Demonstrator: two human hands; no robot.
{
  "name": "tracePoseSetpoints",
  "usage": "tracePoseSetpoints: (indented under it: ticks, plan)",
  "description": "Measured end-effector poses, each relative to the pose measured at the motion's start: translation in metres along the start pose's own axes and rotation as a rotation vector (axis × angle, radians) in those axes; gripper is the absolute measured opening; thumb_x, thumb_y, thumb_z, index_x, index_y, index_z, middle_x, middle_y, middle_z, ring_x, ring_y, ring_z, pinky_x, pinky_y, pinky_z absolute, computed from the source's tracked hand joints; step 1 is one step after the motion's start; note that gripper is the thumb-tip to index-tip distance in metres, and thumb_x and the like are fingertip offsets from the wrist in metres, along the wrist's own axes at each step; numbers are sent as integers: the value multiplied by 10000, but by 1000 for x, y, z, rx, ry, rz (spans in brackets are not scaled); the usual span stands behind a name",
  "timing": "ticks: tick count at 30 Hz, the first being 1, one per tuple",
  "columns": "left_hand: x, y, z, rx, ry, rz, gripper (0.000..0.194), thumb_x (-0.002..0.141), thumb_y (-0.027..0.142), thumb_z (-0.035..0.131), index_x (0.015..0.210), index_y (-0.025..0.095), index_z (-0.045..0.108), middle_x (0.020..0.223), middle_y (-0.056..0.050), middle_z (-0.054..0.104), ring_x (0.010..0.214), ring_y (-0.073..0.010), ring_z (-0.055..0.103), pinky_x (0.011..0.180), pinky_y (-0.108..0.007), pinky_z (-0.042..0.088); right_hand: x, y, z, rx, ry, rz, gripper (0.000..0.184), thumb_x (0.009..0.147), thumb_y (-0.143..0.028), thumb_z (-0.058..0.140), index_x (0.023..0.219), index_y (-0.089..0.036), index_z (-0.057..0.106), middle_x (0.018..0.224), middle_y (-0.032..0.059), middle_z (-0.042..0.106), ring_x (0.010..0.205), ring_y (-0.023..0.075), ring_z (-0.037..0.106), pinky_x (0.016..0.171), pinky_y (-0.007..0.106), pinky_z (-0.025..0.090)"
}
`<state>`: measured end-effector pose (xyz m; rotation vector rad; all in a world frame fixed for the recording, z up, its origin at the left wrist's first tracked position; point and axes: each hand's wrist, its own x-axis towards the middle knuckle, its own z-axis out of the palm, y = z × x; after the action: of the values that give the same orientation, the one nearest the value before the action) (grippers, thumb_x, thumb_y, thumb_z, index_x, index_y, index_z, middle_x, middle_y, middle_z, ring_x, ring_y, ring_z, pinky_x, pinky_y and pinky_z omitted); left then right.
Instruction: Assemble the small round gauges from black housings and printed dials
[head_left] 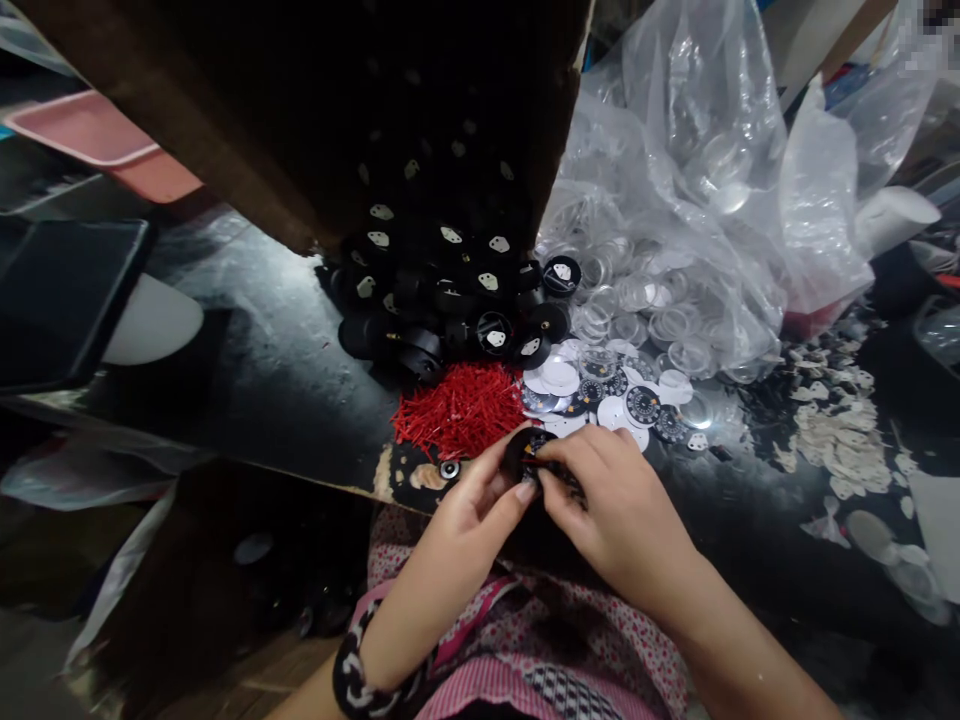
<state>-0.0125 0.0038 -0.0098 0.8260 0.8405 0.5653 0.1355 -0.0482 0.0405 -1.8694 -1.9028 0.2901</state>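
My left hand (469, 515) and my right hand (611, 510) meet at the near edge of a dark table (270, 370). Between them sits a small round black part (525, 452). The left fingers curl round its left side. The right fingertips pinch at its face, and what they pinch is too small to make out. Just beyond lies a heap of thin red pins (461, 408). Printed round dial discs (637, 402) lie to the right of the pins. A pile of round black parts (450, 290) spills from a tipped cardboard box (300, 110).
A clear plastic bag (697, 180) full of round transparent covers stands at the back right. Small white paper scraps (832, 430) litter the table's right side. A pink tray (112, 150) and a dark flat panel (60, 300) sit at the left.
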Motion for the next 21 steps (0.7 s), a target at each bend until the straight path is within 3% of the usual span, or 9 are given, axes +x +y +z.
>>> tracePoseSetpoints:
  ticks: [4, 8, 12, 15, 18, 21]
  plan:
    - [-2, 6, 11, -35, 97, -35, 358, 795, 423, 711, 1127, 286, 714, 1258, -24, 684, 1317, -298, 502, 1105, -415, 417, 7, -2, 5, -111, 22, -49, 139, 893, -131, 484, 822, -157, 600, 779, 49, 604, 740, 200, 536, 742, 354, 375]
    - [-4, 7, 20, -75, 157, -93, 193, 762, 424, 731, 886, 278, 761, 1168, -23, 729, 1379, -314, 419, 1078, -401, 454, 8, -8, 6, -17, 104, 114, 100, 848, -121, 535, 774, -176, 574, 732, 6, 595, 679, 160, 519, 706, 307, 387]
    - [-3, -5, 17, 11, 162, -28, 339, 769, 416, 743, 1091, 310, 720, 1330, 10, 640, 1390, -282, 407, 1145, -382, 365, 0, -6, -5, 195, 52, 249, 130, 835, -103, 620, 747, -193, 587, 719, -27, 617, 670, 129, 549, 666, 250, 401]
    - [2, -11, 13, -94, 119, -35, 393, 810, 432, 706, 1180, 305, 671, 1329, -16, 640, 1284, -269, 536, 1094, -398, 439, 2, 23, -16, 268, 15, 252, 80, 888, -156, 604, 834, -198, 646, 800, -8, 673, 746, 137, 615, 704, 246, 439]
    - [6, -7, 15, -278, 58, -33, 365, 802, 400, 723, 1122, 234, 671, 1186, -65, 709, 1096, -261, 663, 947, -401, 559, 16, 70, -25, -123, 138, 415, 174, 927, -294, 588, 1033, -181, 666, 1004, 82, 685, 868, 212, 639, 780, 348, 456]
    - [8, -1, 19, -312, 44, -81, 321, 767, 297, 770, 1052, 193, 666, 998, -62, 745, 861, -222, 729, 743, -328, 611, 28, 106, -33, -454, 107, 446, 315, 880, -348, 654, 1128, -154, 656, 1083, 154, 659, 965, 302, 630, 811, 446, 453]
